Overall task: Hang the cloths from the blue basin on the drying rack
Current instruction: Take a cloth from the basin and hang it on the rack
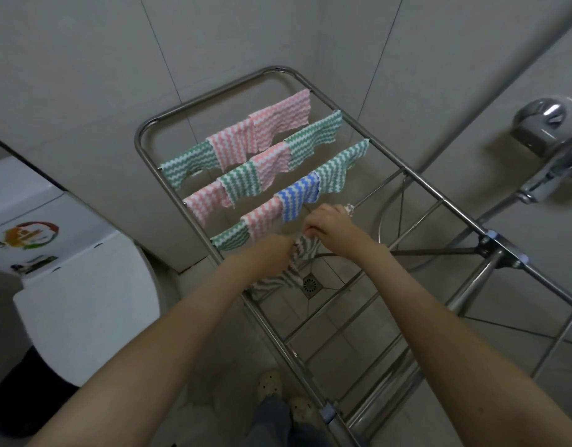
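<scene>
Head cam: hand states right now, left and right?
Left hand: closed, gripping the grey striped cloth.
Right hand: closed, pinching the same cloth at its upper edge.

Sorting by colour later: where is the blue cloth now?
Head view, centre: the blue cloth hangs in the nearest full row, pink cloth left of it, green cloth right, just beyond the right hand.

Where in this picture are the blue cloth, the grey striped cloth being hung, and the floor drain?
blue cloth (298,197): head view, middle of its hanging front face.
grey cloth (302,251): head view, its bunched upper part.
floor drain (310,284): head view, centre of the round grate.
</scene>
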`<state>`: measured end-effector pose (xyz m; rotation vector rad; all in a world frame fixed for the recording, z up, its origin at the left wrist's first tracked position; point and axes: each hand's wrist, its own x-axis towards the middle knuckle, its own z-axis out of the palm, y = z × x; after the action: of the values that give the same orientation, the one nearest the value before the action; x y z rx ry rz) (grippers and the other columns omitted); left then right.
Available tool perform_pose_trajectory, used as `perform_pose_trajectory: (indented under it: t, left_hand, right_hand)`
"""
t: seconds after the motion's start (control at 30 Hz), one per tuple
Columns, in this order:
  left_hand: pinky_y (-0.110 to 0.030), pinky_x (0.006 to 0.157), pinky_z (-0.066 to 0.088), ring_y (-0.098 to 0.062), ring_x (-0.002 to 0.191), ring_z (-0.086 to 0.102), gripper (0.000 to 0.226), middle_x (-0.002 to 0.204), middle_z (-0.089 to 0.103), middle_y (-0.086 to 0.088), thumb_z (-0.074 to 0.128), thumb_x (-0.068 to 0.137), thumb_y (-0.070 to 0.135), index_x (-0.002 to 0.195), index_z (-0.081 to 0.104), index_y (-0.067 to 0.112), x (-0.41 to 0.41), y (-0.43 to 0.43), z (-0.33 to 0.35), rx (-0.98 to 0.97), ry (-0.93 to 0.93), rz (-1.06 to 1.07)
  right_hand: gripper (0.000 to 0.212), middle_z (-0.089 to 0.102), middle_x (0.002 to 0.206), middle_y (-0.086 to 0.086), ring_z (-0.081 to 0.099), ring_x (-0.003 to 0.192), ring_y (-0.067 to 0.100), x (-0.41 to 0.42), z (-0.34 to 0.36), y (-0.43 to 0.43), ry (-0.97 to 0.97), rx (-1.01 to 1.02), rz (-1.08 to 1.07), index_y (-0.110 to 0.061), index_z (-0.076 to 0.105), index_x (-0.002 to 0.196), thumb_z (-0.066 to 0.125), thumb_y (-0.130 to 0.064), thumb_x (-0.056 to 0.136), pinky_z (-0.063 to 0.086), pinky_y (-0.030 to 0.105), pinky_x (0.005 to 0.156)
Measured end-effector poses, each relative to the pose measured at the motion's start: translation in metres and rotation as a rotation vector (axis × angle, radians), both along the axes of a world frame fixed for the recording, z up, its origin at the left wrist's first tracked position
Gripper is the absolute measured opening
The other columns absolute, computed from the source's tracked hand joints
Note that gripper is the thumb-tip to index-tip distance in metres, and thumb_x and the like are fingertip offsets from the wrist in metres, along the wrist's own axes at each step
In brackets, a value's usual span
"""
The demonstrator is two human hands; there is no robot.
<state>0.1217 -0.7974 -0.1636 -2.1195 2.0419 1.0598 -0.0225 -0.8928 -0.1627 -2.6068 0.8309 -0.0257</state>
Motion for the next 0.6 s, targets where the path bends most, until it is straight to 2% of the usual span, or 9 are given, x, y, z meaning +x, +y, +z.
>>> perform_pose_trajectory:
  t: [0.07, 0.13, 0.2, 0.27, 0.33, 0.4, 0.47, 0.53, 0.6]
  left_hand:
    - [-0.035, 0.073, 0.037, -0.031, 0.087, 0.052, 0.029, 0.105, 0.058, -0.022, 0.030, 0.102, 0.013, 0.110, 0.051, -0.005, 0.001, -0.002, 0.007, 0.011, -0.020, 0.032]
    - [-0.034, 0.079, 0.041, -0.030, 0.092, 0.054, 0.037, 0.110, 0.059, -0.017, 0.034, 0.101, 0.032, 0.115, 0.049, 0.001, 0.005, 0.000, -0.001, 0.031, 0.069, 0.080]
    - [-0.039, 0.091, 0.047, -0.026, 0.104, 0.056, 0.058, 0.120, 0.058, -0.008, 0.039, 0.089, 0.057, 0.128, 0.046, 0.014, 0.005, 0.007, -0.002, 0.042, 0.153, 0.055]
    - [-0.035, 0.097, 0.044, -0.023, 0.113, 0.053, 0.053, 0.127, 0.054, -0.002, 0.045, 0.092, 0.048, 0.135, 0.044, 0.017, 0.005, 0.016, -0.002, 0.136, 0.098, -0.047]
    - [-0.030, 0.089, 0.044, -0.027, 0.110, 0.055, 0.037, 0.126, 0.057, -0.010, 0.046, 0.097, 0.026, 0.128, 0.050, 0.008, 0.006, 0.020, -0.007, 0.211, -0.023, -0.091]
    - [-0.031, 0.083, 0.044, -0.029, 0.106, 0.056, 0.030, 0.122, 0.058, -0.016, 0.044, 0.096, 0.015, 0.122, 0.053, 0.003, 0.009, 0.022, -0.012, 0.256, -0.091, -0.076]
    - [-0.033, 0.085, 0.045, -0.029, 0.107, 0.056, 0.031, 0.124, 0.057, -0.015, 0.042, 0.097, 0.014, 0.124, 0.052, 0.004, 0.012, 0.026, -0.014, 0.294, -0.104, -0.070]
    - [-0.035, 0.088, 0.046, -0.029, 0.107, 0.055, 0.031, 0.123, 0.056, -0.015, 0.042, 0.097, 0.014, 0.123, 0.052, 0.003, 0.013, 0.027, -0.012, 0.302, -0.075, -0.053]
    - [-0.035, 0.081, 0.046, -0.031, 0.102, 0.057, 0.025, 0.113, 0.059, -0.015, 0.045, 0.095, 0.016, 0.113, 0.055, 0.002, 0.012, 0.027, -0.009, 0.269, -0.050, -0.029]
  right_hand:
    - [0.016, 0.060, 0.093, -0.004, 0.048, 0.102, 0.019, 0.003, 0.000, 0.000, -0.055, -0.030, -0.025, -0.014, 0.064, 0.090, 0.049, -0.015, 0.096, 0.016, 0.024, 0.078]
    - [0.015, 0.059, 0.100, -0.006, 0.048, 0.111, 0.018, 0.004, 0.000, 0.001, -0.066, 0.008, -0.007, -0.018, 0.065, 0.098, 0.051, -0.023, 0.096, 0.016, 0.024, 0.084]
    - [0.028, 0.055, 0.121, -0.007, 0.038, 0.127, 0.015, 0.001, -0.002, 0.002, 0.090, 0.054, 0.065, -0.025, 0.060, 0.117, 0.055, -0.038, 0.092, 0.015, 0.029, 0.097]
    - [0.041, 0.050, 0.129, -0.006, 0.033, 0.132, 0.016, -0.004, -0.005, 0.002, 0.263, 0.027, 0.116, -0.026, 0.053, 0.125, 0.058, -0.043, 0.089, 0.012, 0.032, 0.104]
    - [0.030, 0.052, 0.122, -0.002, 0.038, 0.126, 0.020, -0.007, -0.008, 0.003, 0.317, -0.078, 0.140, -0.022, 0.053, 0.121, 0.054, -0.031, 0.093, 0.014, 0.032, 0.102]
    - [0.024, 0.053, 0.117, 0.002, 0.042, 0.119, 0.023, -0.007, -0.009, 0.002, 0.348, -0.188, 0.150, -0.017, 0.051, 0.117, 0.047, -0.012, 0.094, 0.018, 0.033, 0.097]
    - [0.033, 0.052, 0.118, 0.005, 0.042, 0.115, 0.024, -0.008, -0.011, 0.000, 0.375, -0.277, 0.179, -0.014, 0.049, 0.118, 0.046, 0.001, 0.089, 0.022, 0.035, 0.096]
    - [0.039, 0.052, 0.116, 0.007, 0.044, 0.112, 0.024, -0.010, -0.011, -0.001, 0.365, -0.332, 0.182, -0.012, 0.048, 0.119, 0.047, 0.006, 0.085, 0.025, 0.036, 0.094]
    - [0.036, 0.054, 0.111, 0.008, 0.047, 0.107, 0.026, -0.011, -0.016, -0.002, 0.314, -0.368, 0.185, -0.011, 0.051, 0.114, 0.051, 0.006, 0.082, 0.027, 0.037, 0.092]
